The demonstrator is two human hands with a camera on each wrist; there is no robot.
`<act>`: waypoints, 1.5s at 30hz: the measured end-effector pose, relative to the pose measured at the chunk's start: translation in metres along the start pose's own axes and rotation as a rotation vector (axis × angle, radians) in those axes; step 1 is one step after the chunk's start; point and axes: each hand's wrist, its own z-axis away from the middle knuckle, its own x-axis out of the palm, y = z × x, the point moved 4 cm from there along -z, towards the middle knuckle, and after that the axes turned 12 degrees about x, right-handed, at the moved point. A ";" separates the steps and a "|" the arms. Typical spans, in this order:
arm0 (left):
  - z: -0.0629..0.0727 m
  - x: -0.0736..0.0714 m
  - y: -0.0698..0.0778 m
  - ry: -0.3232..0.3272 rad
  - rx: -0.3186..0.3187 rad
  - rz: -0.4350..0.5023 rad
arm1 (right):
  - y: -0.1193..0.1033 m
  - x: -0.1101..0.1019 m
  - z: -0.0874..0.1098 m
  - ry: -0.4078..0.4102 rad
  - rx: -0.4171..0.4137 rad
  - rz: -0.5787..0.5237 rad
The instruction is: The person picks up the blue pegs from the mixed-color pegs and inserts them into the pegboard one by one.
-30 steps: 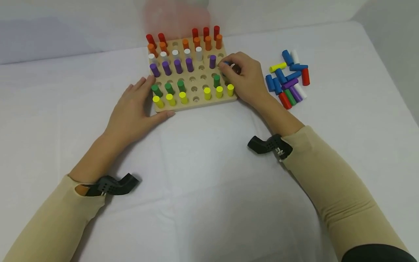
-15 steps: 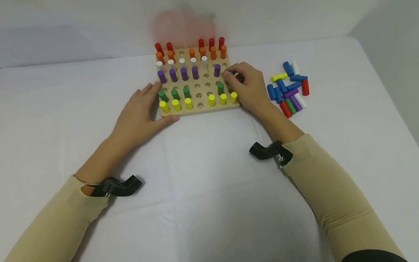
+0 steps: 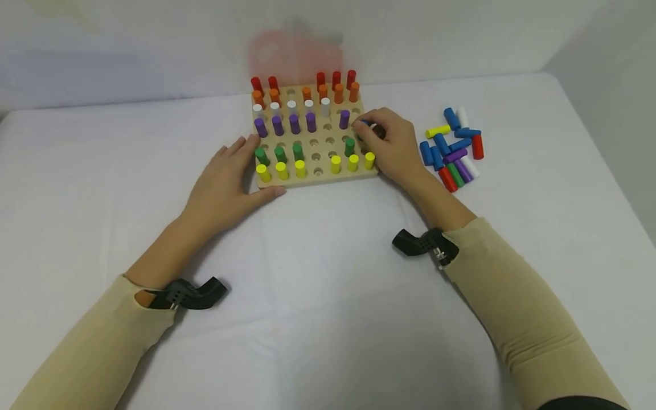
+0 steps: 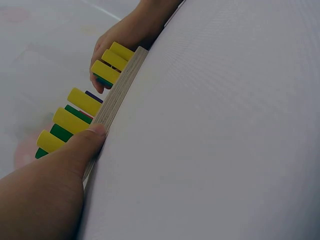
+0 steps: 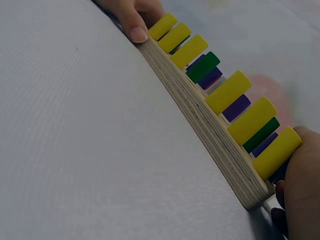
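Note:
A wooden pegboard (image 3: 323, 181) lies on the white cloth, with rows of red, orange, white, purple, green and yellow pegs standing in its holes. My left hand (image 3: 220, 191) rests against the board's left front corner: the thumb (image 4: 90, 142) lies along the front edge and the extended fingers touch the left side. At the board's right edge, my right hand (image 3: 389, 142) pinches a blue peg (image 3: 365, 122) between thumb and fingertips, beside the last purple peg (image 3: 344, 119). Those fingers mostly hide the peg's lower end, so whether it sits in a hole cannot be told.
To the right of the board lies a loose pile of blue, white, yellow, purple, green and red pegs, including a red peg (image 3: 478, 146) at its right side. A pale wall (image 3: 154, 51) rises behind the table.
The head view has shifted, so board, hands and pile appear lower in the frame. The right hand stays at the board's right edge with the blue peg; the left hand keeps its place at the corner.

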 end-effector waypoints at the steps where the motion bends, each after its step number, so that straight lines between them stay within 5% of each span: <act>1: 0.000 0.000 0.000 -0.002 0.001 -0.001 | 0.001 0.000 0.000 0.000 0.003 -0.001; 45: -0.001 -0.002 0.004 0.002 0.018 -0.014 | 0.001 0.000 0.000 0.002 -0.007 -0.001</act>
